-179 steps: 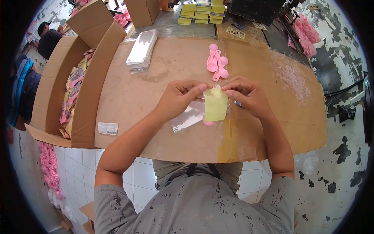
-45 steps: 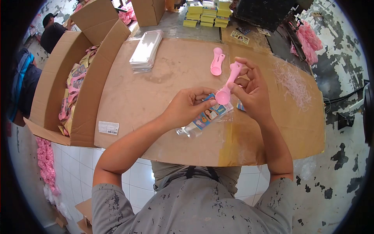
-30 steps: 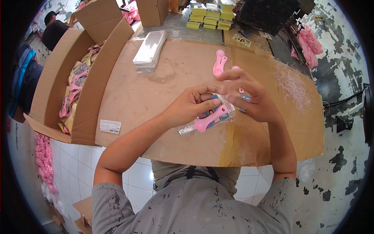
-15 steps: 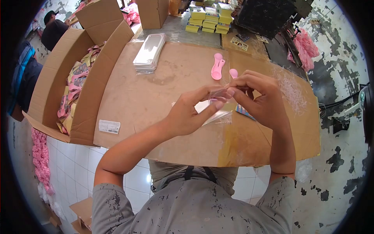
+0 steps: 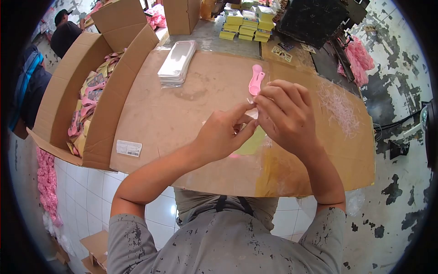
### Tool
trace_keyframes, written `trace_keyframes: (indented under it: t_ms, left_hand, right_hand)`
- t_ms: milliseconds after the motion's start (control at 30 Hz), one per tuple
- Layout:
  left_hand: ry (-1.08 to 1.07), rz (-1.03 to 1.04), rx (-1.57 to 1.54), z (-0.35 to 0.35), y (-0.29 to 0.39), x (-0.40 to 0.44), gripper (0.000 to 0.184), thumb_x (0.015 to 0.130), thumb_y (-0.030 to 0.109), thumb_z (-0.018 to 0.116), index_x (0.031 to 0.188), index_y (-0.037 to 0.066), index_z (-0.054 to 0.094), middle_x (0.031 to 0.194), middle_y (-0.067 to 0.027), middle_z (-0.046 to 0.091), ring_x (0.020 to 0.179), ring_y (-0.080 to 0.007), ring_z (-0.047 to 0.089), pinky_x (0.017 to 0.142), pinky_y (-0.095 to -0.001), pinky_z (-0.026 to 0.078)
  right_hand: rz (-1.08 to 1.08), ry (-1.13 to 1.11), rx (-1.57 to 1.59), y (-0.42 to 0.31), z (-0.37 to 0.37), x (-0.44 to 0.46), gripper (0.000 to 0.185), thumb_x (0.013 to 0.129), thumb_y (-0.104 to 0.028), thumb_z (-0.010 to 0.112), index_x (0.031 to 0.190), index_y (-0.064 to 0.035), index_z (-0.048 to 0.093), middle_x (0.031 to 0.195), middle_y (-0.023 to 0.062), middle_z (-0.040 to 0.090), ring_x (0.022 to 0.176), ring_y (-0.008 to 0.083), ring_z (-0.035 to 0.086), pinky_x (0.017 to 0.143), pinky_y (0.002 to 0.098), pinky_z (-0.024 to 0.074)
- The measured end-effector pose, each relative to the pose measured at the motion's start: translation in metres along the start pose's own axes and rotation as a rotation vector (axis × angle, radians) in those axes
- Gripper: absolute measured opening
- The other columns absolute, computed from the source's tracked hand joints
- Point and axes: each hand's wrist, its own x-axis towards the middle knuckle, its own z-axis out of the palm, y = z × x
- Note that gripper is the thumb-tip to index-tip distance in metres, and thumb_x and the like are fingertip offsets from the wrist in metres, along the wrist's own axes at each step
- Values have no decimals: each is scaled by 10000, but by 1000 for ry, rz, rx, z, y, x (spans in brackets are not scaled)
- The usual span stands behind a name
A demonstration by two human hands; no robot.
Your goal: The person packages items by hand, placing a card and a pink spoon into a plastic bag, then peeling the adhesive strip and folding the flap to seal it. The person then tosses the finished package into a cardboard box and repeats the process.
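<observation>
My left hand (image 5: pixel 226 131) and my right hand (image 5: pixel 285 116) meet over the middle of the cardboard sheet (image 5: pixel 191 107), both pinching the top of a clear plastic bag (image 5: pixel 252 113). Below my fingers hangs a yellow card (image 5: pixel 250 144), partly hidden by my left hand. A bit of pink (image 5: pixel 234 155) shows at the card's lower edge. Just beyond my right hand, two nested pink spoons (image 5: pixel 256 81) lie on the cardboard.
At the left stands an open carton (image 5: pixel 102 107) of packed spoons and cards. A stack of clear bags (image 5: pixel 177 64) lies at the back left, yellow card stacks (image 5: pixel 247 23) behind. Thin plastic strips (image 5: pixel 340 107) lie right. A person (image 5: pixel 66 36) is at the far left.
The loose spoon left my right hand and was laid on the blue-patterned card. The bag and card were then turned, and the yellow side now shows. My hands came together at the bag's top.
</observation>
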Motion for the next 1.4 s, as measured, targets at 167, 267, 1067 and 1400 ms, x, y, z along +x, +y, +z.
trace_keyframes:
  t_ms: [167,267,1067,1400]
  left_hand:
    - [-129,-31,189,-4,9,1,409,992,87,703,1354,-60,580,897,-115,792,793,-74,710,719,-264,569]
    - [-164,-181,-41,-12,11,8,404,1010,81,676,1384,-37,580,943,-111,795,846,-80,715,756,-260,568]
    - [-76,-359,-510,-9,-24,13,353,1082,193,597,1342,-46,597,1126,-175,766,1047,-176,736,924,-310,581]
    - [-160,-440,-507,-13,-20,14,316,1064,167,605,1295,-39,668,1260,-114,726,1131,-166,693,1014,-339,545]
  right_hand:
    - [-18,-157,-170,3,0,4,176,793,-150,722,949,-85,670,981,39,621,1052,216,601,923,380,430]
    - [210,-14,106,38,3,-9,85,877,-140,679,918,-84,630,907,31,614,904,171,613,802,337,455]
    - [652,-614,-721,201,-28,-179,383,996,-165,620,1364,-61,642,1382,159,654,1363,371,559,1166,430,382]
    - [446,-449,-817,178,-28,-160,388,962,-181,688,1328,-55,652,1436,156,592,1452,344,445,1218,456,295]
